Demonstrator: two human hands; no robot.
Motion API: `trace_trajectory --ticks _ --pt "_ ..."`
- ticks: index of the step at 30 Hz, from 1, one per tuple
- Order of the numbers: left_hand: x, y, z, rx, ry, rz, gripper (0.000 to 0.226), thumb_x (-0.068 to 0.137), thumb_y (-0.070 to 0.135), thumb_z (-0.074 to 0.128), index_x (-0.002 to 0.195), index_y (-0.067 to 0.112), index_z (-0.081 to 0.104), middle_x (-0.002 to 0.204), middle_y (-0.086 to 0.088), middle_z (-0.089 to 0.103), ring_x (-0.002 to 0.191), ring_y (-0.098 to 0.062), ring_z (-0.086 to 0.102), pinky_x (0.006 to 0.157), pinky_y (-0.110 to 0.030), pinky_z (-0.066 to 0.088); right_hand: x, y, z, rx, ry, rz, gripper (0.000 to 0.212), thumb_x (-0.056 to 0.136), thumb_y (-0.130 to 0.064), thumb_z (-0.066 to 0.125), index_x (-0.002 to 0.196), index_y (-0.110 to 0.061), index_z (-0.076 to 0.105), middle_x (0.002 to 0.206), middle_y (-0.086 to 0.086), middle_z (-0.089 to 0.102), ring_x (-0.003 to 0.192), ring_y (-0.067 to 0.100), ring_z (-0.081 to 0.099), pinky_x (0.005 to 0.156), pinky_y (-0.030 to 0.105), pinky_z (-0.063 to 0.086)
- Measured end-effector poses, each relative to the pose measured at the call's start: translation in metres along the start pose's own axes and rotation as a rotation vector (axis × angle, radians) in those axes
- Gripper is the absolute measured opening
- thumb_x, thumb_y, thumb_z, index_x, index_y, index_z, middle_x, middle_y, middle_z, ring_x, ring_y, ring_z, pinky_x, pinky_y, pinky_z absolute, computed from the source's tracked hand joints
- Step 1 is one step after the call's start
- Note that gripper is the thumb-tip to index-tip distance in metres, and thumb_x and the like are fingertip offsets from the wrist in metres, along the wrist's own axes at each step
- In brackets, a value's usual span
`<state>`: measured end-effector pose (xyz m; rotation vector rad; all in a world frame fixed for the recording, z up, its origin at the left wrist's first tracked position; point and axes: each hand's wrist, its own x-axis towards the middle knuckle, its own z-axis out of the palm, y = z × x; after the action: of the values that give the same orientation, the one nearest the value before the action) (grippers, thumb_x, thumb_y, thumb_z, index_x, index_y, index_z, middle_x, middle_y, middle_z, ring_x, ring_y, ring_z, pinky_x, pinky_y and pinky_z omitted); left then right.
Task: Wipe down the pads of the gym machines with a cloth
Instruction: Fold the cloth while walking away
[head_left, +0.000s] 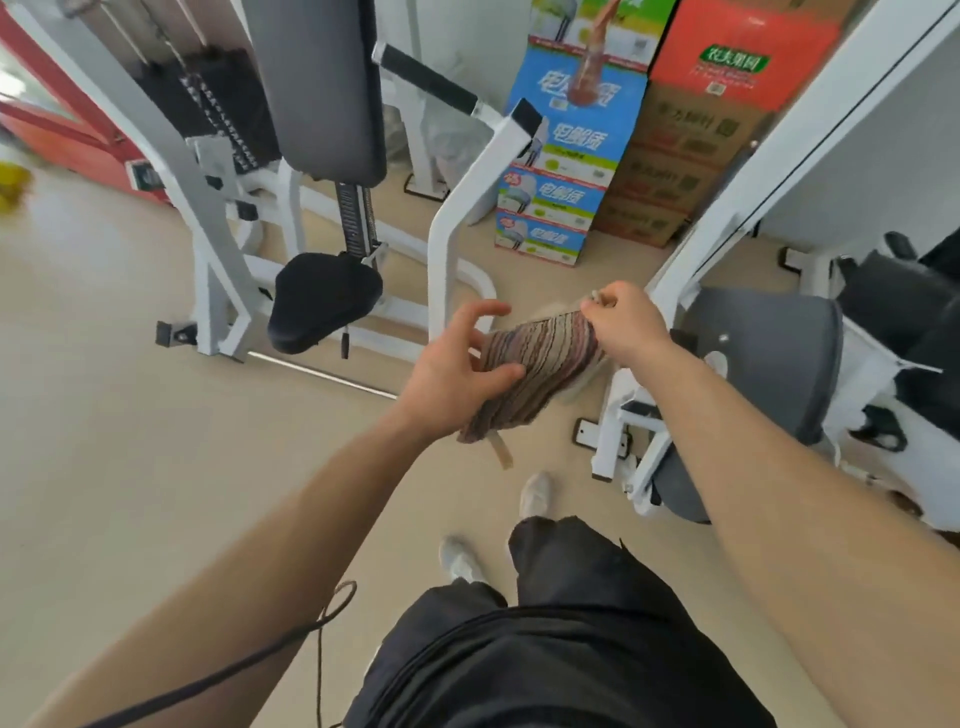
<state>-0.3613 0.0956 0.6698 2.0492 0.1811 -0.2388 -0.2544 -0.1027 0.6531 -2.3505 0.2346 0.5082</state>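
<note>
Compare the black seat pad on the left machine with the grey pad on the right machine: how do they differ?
Colour: the black seat pad is near black; the grey pad is mid grey. Shape: the seat pad is a rounded saddle, the grey pad a broader slab with rounded corners. Shared: both sit on white machine frames, and the striped cloth touches neither.

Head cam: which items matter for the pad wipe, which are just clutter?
Job: striped cloth, pinched by right hand, left hand touching it; black seat pad; grey back pad; grey pad at right.
Clutter: blue cartons; brown cartons; weight stack.
</note>
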Motion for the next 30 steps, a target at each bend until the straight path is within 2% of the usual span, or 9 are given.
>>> trace_trajectory --ticks 3,7,11,13,16,19,22,26,30 --pt "0.027 0.02 0.001 0.341 -0.106 0.164 0.053 0.08 0.022 0.075 0.129 0.034 0.056 0.111 0.003 0.063 0.096 -0.016 0.062 0.087 -0.032 0.053 0.017 0.014 -0.008 0.248 -0.114 0.199 0.02 0.097 -0.025 0.056 0.081 -0.016 0.049 0.065 0.001 0.032 0.052 0.018 0.029 0.043 0.022 0.024" --pt "0.066 0.042 0.016 0.705 -0.114 0.341 0.037 0.088 0.021 0.065 0.125 0.025 0.062 0.107 -0.003 0.06 0.095 -0.03 0.063 0.077 -0.04 0.053 0.048 0.025 -0.018 0.341 -0.191 0.3 0.021 0.09 -0.019 0.064 0.072 -0.02 0.052 0.064 0.002 0.034 0.052 0.016 0.029 0.045 0.021 0.02" --pt "0.101 0.069 0.024 0.945 -0.061 0.481 0.025 0.088 0.033 0.059 0.107 0.023 0.071 0.093 -0.001 0.056 0.078 -0.032 0.063 0.06 -0.04 0.053 0.086 0.026 -0.025 0.345 -0.186 0.287 0.022 0.09 -0.026 0.064 0.07 -0.017 0.061 0.063 0.005 0.048 0.054 0.02 0.041 0.045 0.022 0.029" --pt "0.12 0.08 0.025 0.931 -0.037 0.518 0.025 0.085 0.041 0.062 0.098 0.022 0.072 0.094 0.001 0.056 0.079 -0.027 0.063 0.058 -0.037 0.052 0.106 0.027 -0.025 0.319 -0.139 0.199 0.023 0.093 -0.03 0.061 0.076 -0.016 0.068 0.075 0.008 0.062 0.07 0.025 0.056 0.056 0.027 0.044" --pt "0.155 0.086 0.02 0.742 -0.045 0.417 0.025 0.081 0.046 0.067 0.09 0.023 0.071 0.101 0.006 0.057 0.088 -0.015 0.057 0.068 -0.032 0.049 0.12 0.021 -0.032 0.337 -0.05 0.025 0.026 0.099 -0.031 0.055 0.112 -0.015 0.071 0.113 0.003 0.07 0.104 0.018 0.062 0.095 0.034 0.047" --pt "0.19 0.089 0.017 0.334 -0.18 0.109 0.029 0.085 0.038 0.07 0.086 0.009 0.068 0.083 0.002 0.063 0.074 -0.012 0.057 0.066 -0.028 0.047 0.119 0.015 -0.046 0.617 -0.179 -0.119 0.032 0.099 -0.03 0.051 0.107 -0.008 0.073 0.099 0.001 0.068 0.089 0.009 0.059 0.085 0.029 0.044" --pt "0.215 0.081 0.017 -0.191 -0.359 -0.27 0.026 0.093 0.025 0.064 0.099 0.0 0.066 0.078 -0.005 0.065 0.07 -0.014 0.063 0.059 -0.024 0.053 0.121 0.025 -0.053 0.683 -0.364 -0.165 0.045 0.09 -0.042 0.063 0.112 -0.004 0.072 0.099 0.004 0.072 0.095 0.015 0.064 0.092 0.032 0.049" --pt "0.247 0.058 0.014 -0.595 -0.571 -0.526 0.027 0.087 0.028 0.054 0.093 0.011 0.074 0.087 -0.008 0.07 0.076 -0.02 0.065 0.067 -0.028 0.055 0.131 0.04 -0.055 0.688 -0.397 -0.076 0.032 0.088 -0.009 0.073 0.119 -0.003 0.069 0.117 0.017 0.072 0.109 0.023 0.067 0.104 0.036 0.05" --pt "0.266 0.029 0.018 -0.911 -0.706 -0.607 0.042 0.083 0.023 0.046 0.112 0.005 0.07 0.114 -0.019 0.064 0.111 -0.035 0.054 0.109 -0.052 0.037 0.137 0.035 -0.042 1.038 -0.308 0.136 0.02 0.099 -0.009 0.048 0.105 -0.006 0.067 0.096 0.01 0.072 0.093 0.022 0.064 0.091 0.039 0.05"
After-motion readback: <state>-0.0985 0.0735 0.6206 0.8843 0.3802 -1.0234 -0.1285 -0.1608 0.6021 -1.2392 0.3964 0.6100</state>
